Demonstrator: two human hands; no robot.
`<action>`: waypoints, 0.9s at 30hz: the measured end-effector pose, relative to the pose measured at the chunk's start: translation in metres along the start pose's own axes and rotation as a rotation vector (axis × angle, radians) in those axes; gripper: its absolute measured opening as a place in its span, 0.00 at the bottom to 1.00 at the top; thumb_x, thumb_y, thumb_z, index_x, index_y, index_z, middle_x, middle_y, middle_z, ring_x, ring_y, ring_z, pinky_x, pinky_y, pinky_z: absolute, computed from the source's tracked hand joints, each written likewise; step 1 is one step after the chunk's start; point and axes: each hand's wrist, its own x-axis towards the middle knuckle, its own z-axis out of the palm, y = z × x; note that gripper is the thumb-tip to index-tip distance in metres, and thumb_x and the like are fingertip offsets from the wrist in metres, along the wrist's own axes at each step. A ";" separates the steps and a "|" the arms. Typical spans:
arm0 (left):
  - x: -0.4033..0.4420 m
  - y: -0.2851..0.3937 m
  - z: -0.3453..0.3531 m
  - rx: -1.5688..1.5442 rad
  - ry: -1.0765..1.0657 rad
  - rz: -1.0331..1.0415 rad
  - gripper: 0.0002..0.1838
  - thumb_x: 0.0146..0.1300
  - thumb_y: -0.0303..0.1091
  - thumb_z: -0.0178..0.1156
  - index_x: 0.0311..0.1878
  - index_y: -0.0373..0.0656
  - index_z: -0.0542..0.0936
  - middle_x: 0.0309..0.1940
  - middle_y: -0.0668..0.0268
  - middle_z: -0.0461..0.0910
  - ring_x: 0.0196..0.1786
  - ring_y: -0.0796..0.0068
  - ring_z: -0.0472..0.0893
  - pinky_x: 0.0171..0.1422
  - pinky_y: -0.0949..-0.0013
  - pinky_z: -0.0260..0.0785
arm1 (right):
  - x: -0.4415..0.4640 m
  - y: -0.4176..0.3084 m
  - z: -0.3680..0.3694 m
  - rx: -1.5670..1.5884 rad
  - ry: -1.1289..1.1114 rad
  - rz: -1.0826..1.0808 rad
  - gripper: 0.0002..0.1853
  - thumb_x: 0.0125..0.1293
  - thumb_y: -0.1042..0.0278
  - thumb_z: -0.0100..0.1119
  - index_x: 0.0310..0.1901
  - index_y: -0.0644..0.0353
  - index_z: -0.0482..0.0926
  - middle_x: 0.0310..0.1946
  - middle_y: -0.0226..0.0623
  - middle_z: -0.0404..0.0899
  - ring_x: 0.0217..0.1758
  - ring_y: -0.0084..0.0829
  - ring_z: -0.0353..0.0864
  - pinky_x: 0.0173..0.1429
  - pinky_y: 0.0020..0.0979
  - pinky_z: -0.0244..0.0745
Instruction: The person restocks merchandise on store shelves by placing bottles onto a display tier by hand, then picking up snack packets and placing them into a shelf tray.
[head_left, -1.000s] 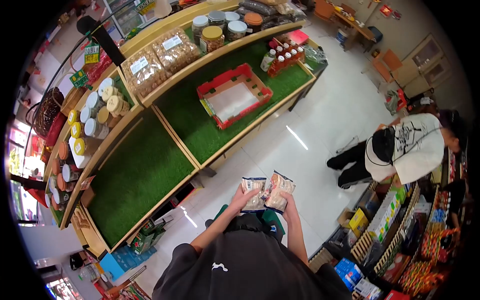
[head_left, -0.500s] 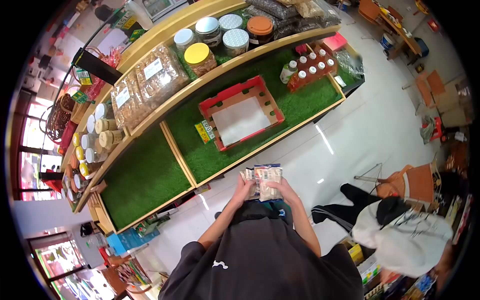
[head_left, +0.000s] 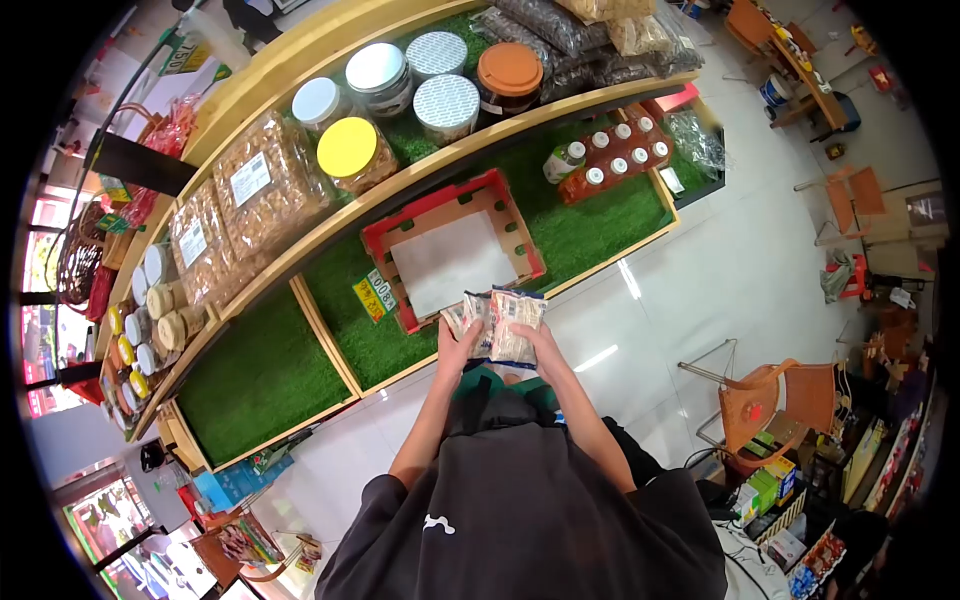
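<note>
My left hand (head_left: 457,347) is closed on one or more clear plastic packets (head_left: 470,312) with pale contents and dark blue ends. In my right hand (head_left: 541,348) a similar packet (head_left: 517,325) is gripped, its front facing up. The packets lie side by side, touching or overlapping. Both hands are in front of my body, by the front edge of a shelf lined with green turf (head_left: 590,240). Just beyond them stands a red-rimmed cardboard box (head_left: 430,213) with a white sheet on its bottom. A price card (head_left: 375,296) leans at the box's left side.
On the upper tier sit lidded jars (head_left: 357,155), large bags of dried goods (head_left: 262,180) and dark bags (head_left: 560,25). Several white-capped bottles (head_left: 612,160) stand right of the box. A wooden divider (head_left: 325,335) splits the lower shelf. An orange chair (head_left: 765,405) is at right.
My hands, still holding the packets, have come forward to the shelf edge and nearer the box. The view has shifted closer to the shelf. The person at right is now mostly out of view.
</note>
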 end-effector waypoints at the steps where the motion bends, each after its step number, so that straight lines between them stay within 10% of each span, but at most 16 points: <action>1: 0.014 0.002 -0.001 -0.002 -0.003 0.017 0.27 0.53 0.35 0.65 0.53 0.37 0.64 0.45 0.60 0.74 0.46 0.73 0.75 0.51 0.70 0.67 | 0.011 -0.006 0.005 0.002 -0.009 -0.018 0.24 0.57 0.68 0.56 0.55 0.65 0.65 0.48 0.37 0.74 0.49 0.28 0.76 0.52 0.28 0.72; 12: 0.188 -0.039 -0.048 -0.032 0.313 -0.023 0.32 0.51 0.37 0.66 0.57 0.36 0.65 0.50 0.59 0.72 0.51 0.69 0.73 0.56 0.69 0.64 | 0.223 -0.010 0.018 0.175 -0.105 0.098 0.21 0.57 0.69 0.58 0.53 0.63 0.69 0.45 0.38 0.76 0.44 0.30 0.79 0.48 0.31 0.76; 21: 0.272 -0.054 -0.087 -0.040 0.447 0.144 0.31 0.52 0.24 0.65 0.59 0.41 0.64 0.49 0.66 0.73 0.47 0.78 0.73 0.50 0.75 0.67 | 0.325 0.008 -0.018 -0.585 0.157 -0.167 0.36 0.49 0.59 0.68 0.56 0.66 0.64 0.49 0.40 0.74 0.49 0.30 0.74 0.52 0.28 0.68; 27: 0.302 -0.063 -0.146 0.612 0.195 0.252 0.21 0.54 0.27 0.64 0.52 0.39 0.71 0.48 0.64 0.73 0.49 0.74 0.72 0.52 0.73 0.66 | 0.369 0.052 -0.001 -0.352 0.134 -0.304 0.33 0.48 0.56 0.67 0.53 0.68 0.67 0.48 0.44 0.75 0.49 0.36 0.74 0.53 0.33 0.67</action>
